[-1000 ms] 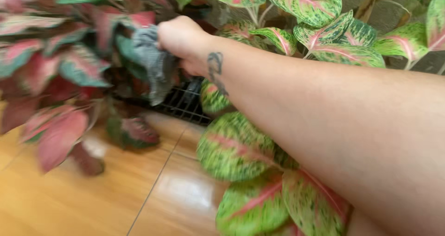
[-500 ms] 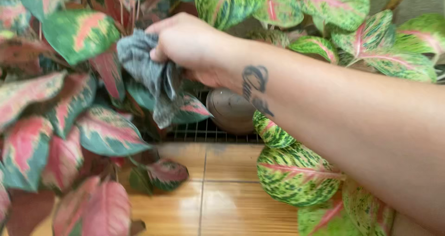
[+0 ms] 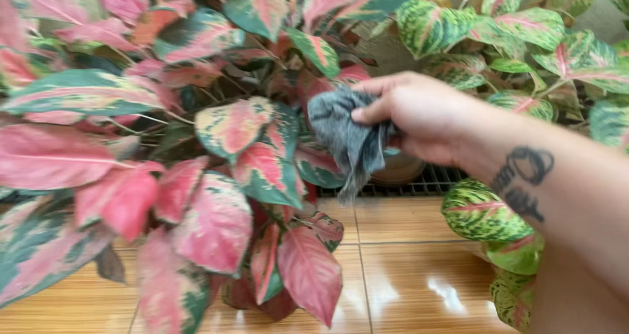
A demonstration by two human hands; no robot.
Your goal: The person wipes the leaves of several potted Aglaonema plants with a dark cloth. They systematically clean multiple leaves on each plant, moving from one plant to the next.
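Observation:
My right hand [image 3: 419, 114] is closed around a grey cloth [image 3: 347, 137], which hangs down from the fingers. The cloth is right beside the leaves of a red-and-pink leafed plant [image 3: 216, 176] that fills the left and middle of the view. My forearm, with a dark tattoo near the wrist, reaches in from the lower right. My left hand is out of view.
A plant with green speckled leaves and pink veins [image 3: 485, 209] stands on the right and behind my arm. A brown pot [image 3: 400, 170] sits on a black metal grate [image 3: 426, 188]. Glossy wood-look floor tiles [image 3: 406, 275] lie below.
The view has swung left, bringing more of the red plant into sight. My right hand with the cloth now sits further right and lower in the picture, still shut on the cloth.

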